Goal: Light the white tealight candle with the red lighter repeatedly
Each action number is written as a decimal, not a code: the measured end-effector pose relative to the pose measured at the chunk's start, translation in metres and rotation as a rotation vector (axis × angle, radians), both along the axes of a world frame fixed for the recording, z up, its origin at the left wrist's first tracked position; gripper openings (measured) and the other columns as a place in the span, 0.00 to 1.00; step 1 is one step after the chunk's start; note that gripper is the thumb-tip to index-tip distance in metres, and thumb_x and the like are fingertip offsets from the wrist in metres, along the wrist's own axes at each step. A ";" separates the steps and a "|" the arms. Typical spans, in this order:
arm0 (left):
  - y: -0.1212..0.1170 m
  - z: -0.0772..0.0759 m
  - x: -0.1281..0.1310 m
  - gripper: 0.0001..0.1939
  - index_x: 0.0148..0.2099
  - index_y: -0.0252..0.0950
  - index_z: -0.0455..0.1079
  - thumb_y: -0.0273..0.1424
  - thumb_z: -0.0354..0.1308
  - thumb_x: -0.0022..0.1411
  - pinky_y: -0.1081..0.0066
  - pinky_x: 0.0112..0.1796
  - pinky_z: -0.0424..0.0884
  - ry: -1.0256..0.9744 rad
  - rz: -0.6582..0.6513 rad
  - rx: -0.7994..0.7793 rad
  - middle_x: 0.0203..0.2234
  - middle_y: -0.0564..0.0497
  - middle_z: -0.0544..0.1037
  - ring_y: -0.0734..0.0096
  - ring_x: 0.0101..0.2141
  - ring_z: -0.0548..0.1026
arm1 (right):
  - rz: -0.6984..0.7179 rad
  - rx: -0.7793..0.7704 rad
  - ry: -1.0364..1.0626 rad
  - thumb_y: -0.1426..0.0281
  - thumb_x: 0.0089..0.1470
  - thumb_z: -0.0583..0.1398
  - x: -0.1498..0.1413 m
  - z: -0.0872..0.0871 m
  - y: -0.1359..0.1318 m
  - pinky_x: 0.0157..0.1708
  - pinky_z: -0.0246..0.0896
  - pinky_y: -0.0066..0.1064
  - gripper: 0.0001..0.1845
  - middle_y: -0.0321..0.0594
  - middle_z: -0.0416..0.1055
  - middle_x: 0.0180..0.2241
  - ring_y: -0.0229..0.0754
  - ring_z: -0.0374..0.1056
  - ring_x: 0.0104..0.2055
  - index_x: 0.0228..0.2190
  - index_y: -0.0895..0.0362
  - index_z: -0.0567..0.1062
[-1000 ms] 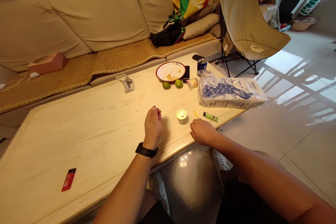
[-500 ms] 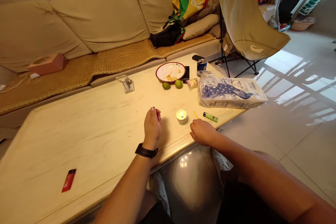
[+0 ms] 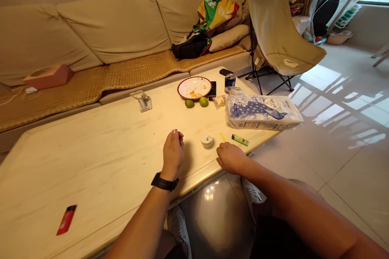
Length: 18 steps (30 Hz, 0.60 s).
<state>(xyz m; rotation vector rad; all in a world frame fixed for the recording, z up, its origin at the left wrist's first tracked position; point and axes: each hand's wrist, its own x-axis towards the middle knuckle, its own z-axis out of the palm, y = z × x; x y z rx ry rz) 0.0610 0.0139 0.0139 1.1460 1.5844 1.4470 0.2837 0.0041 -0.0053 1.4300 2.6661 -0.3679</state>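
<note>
A small round tealight candle (image 3: 207,142) stands on the pale table between my hands, its flame out. My left hand (image 3: 172,151), wearing a black watch, is loosely closed on its side to the left of the candle; nothing shows in its fingers. My right hand (image 3: 231,157) is a loose fist at the table's near edge, right of the candle, with no object visible in it. Just beyond that fist lies a thin yellow strip (image 3: 223,137). A green lighter (image 3: 240,140) lies to the right, apart from the hand.
A wrapped tissue pack (image 3: 264,111) sits on the table's right end. Behind are two limes (image 3: 204,101), a plate (image 3: 186,89) with food scraps, and a blue can (image 3: 230,83). A red lighter (image 3: 66,220) lies at left, a clear-and-white holder (image 3: 142,101) farther back.
The candle was burning half a second ago; now its flame is gone. The whole view has shifted slightly, while both hands keep nearly the same places and poses beside the candle.
</note>
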 end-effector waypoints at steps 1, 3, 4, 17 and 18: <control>0.000 0.001 0.001 0.24 0.34 0.38 0.66 0.52 0.46 0.73 0.70 0.24 0.59 -0.002 -0.001 -0.009 0.22 0.54 0.63 0.72 0.23 0.61 | 0.003 -0.004 -0.004 0.65 0.64 0.58 0.000 0.000 0.000 0.51 0.63 0.38 0.16 0.55 0.76 0.46 0.53 0.70 0.51 0.45 0.63 0.79; -0.001 0.001 0.001 0.24 0.34 0.38 0.66 0.51 0.46 0.73 0.69 0.25 0.59 -0.009 -0.017 -0.028 0.22 0.54 0.63 0.72 0.24 0.61 | 0.008 0.001 -0.003 0.66 0.64 0.58 0.000 0.000 0.000 0.51 0.63 0.39 0.16 0.55 0.76 0.46 0.53 0.70 0.51 0.46 0.63 0.79; -0.001 0.000 0.001 0.23 0.34 0.38 0.66 0.51 0.46 0.73 0.69 0.26 0.59 0.002 -0.022 -0.026 0.22 0.54 0.63 0.71 0.24 0.62 | 0.008 0.005 -0.002 0.66 0.64 0.58 0.000 -0.001 0.000 0.51 0.63 0.39 0.16 0.54 0.76 0.46 0.53 0.70 0.51 0.45 0.63 0.79; -0.008 0.000 0.012 0.14 0.32 0.40 0.65 0.40 0.51 0.69 0.64 0.32 0.59 0.880 -0.256 0.000 0.26 0.50 0.72 0.64 0.29 0.68 | 0.018 0.015 -0.022 0.65 0.65 0.57 0.000 -0.001 0.001 0.52 0.62 0.38 0.16 0.55 0.76 0.45 0.53 0.70 0.50 0.46 0.63 0.78; -0.008 0.001 0.015 0.13 0.32 0.40 0.65 0.39 0.52 0.68 0.63 0.32 0.59 0.953 -0.277 0.015 0.26 0.49 0.72 0.63 0.30 0.68 | 0.019 0.018 -0.025 0.65 0.65 0.57 0.001 -0.002 0.001 0.52 0.62 0.38 0.16 0.55 0.76 0.45 0.53 0.70 0.50 0.46 0.63 0.78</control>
